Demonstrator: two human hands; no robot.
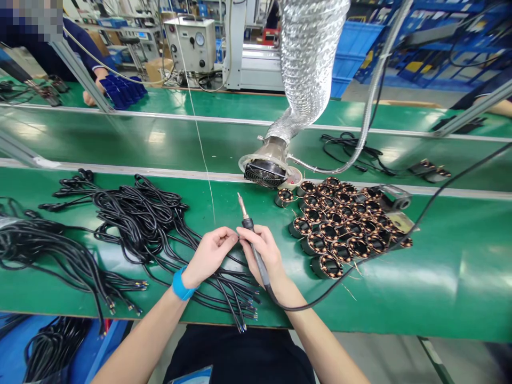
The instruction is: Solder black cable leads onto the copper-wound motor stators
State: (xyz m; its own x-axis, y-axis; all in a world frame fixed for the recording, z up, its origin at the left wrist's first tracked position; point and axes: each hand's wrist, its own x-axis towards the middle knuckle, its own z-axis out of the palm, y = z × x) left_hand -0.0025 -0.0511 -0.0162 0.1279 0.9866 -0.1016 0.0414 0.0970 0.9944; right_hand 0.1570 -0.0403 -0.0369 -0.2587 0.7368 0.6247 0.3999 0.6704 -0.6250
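My right hand (272, 258) is closed around the dark handle of a soldering iron (259, 260), whose metal tip points up and away from me. Its cord runs off to the right. Beside it, my left hand (210, 256) wears a blue wristband and is pinched shut. The fingertips of both hands meet at something small and dark, too hidden to name. A thin pale wire (203, 152) hangs from above and ends just beyond my left hand. Beneath the hands lie black cables (140, 213) with stripped, coloured wire ends towards the bench's front edge.
Many copper-wound motor stators (328, 230) stand grouped on the right of the green bench (452, 266). A fume extractor (266, 168) hangs low ahead on a silver duct. Another cable bundle (48, 240) lies left. Across the bench, a person's hand (94, 93) is beside blue parts (122, 92).
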